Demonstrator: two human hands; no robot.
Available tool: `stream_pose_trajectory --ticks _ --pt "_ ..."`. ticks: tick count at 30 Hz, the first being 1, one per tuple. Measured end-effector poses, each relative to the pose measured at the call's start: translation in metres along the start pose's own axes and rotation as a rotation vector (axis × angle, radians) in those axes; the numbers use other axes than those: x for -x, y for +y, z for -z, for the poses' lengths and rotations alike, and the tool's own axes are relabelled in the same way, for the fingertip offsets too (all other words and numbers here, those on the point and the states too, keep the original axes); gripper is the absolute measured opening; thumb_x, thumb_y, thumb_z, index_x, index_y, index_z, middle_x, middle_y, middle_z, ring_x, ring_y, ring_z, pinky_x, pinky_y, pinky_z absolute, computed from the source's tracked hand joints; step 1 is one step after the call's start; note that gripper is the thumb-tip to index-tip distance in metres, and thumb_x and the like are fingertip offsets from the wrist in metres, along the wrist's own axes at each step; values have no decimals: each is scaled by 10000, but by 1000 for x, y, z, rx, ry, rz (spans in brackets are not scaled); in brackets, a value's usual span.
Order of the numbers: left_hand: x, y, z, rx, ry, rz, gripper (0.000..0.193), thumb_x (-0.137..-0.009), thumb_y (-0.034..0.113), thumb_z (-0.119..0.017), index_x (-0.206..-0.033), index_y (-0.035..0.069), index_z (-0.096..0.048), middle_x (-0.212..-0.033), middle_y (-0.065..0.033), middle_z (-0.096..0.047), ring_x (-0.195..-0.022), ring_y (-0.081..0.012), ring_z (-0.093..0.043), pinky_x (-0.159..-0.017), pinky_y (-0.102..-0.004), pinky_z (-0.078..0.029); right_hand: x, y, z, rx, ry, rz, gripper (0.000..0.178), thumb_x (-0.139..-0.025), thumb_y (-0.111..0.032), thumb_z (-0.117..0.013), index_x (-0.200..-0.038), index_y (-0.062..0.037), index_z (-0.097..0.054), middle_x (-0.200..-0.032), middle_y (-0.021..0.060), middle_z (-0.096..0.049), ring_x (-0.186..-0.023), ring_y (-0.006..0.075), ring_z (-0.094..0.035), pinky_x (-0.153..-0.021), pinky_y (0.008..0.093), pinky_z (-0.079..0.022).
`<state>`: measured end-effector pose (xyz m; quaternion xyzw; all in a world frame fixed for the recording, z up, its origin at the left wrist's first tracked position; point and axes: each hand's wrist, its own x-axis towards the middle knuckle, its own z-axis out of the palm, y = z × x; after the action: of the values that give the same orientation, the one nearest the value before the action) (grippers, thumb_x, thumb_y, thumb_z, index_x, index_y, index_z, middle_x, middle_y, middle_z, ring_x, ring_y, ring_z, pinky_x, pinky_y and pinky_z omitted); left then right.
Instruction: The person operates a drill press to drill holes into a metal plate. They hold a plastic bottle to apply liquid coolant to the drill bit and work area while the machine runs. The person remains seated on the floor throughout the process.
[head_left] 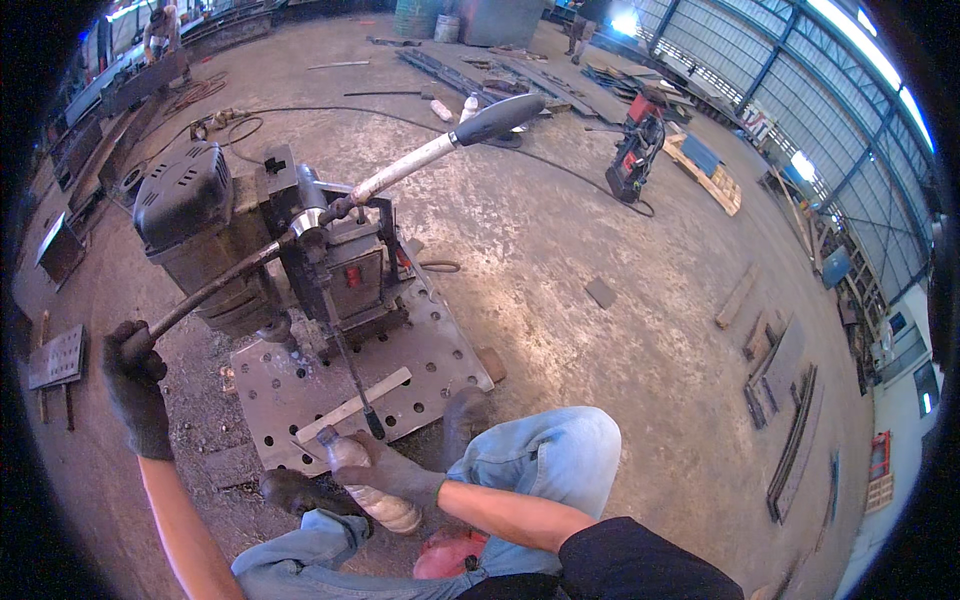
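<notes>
A magnetic drill (pixel 185 200) with a black motor cover stands on a steel plate (pixel 440 340) drilled with several holes. My left hand (pixel 138 400), in a dark glove, is closed round the end of one feed lever arm (pixel 215 290). Another arm of that lever, ending in a black grip (pixel 498 120), points up and away to the right. In my gloved right hand (pixel 400 474) is a plastic bottle (pixel 388 510), tilted, its capped end toward the plate. A third, thinner arm with a black tip (pixel 374 424) hangs down near the bottle. Beside it, a flat metal strip (pixel 355 405) lies across the plate.
Metal shavings (pixel 205 400) litter the floor left of the plate. A cable (pixel 390 112) runs across the floor behind the drill toward a second black and red machine (pixel 636 155). Steel pieces (pixel 795 440) lie at the right. Between my knees is a red object (pixel 450 553).
</notes>
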<state>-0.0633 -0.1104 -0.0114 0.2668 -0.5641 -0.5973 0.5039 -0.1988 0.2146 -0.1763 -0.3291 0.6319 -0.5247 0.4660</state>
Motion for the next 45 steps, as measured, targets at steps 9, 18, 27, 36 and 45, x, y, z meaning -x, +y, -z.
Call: stream_pose_trajectory --ticks 9,18,27,36,45 --pt "0 0 8 -163 -39 -55 428 -971 408 -491 -1121 21 -593 -926 -73 -650 -624 -107 -506 -521 -248 -381 -3 9 10 -195 -114 -245 810 -811 -458 -744 -1326 70 -411 -1209 150 -572 -1082 197 -550 -941 316 -442" --pt "10 9 -13 56 22 -2 307 -969 356 -508 -1068 81 -604 -905 -19 -619 -590 -81 -460 -510 -242 -371 -5 8 4 39 21 -18 829 -764 -424 -790 -1331 48 -410 -1240 167 -547 -1141 245 -536 -992 355 -427" --pt "11 15 -16 59 20 34 409 -966 404 -472 -1100 35 -588 -1000 -92 -636 -642 -132 -518 -550 -270 -413 3 -12 6 9 -5 69 844 -767 -418 -792 -1365 25 -392 -1286 166 -520 -1184 253 -500 -1022 359 -395" --pt "6 9 -3 85 -20 47 421 -967 404 -481 -1109 20 -582 -1000 -103 -644 -650 -129 -509 -548 -284 -403 -2 11 7 -380 -160 -304 736 -795 -457 -758 -1295 3 -475 -1100 107 -608 -952 181 -584 -852 308 -476" --pt "7 7 -11 33 14 25 400 -964 384 -486 -1086 18 -591 -970 -104 -647 -613 -132 -499 -535 -277 -393 -5 12 2 42 92 1 872 -780 -516 -744 -1364 30 -397 -1288 188 -526 -1188 278 -513 -1018 380 -406"
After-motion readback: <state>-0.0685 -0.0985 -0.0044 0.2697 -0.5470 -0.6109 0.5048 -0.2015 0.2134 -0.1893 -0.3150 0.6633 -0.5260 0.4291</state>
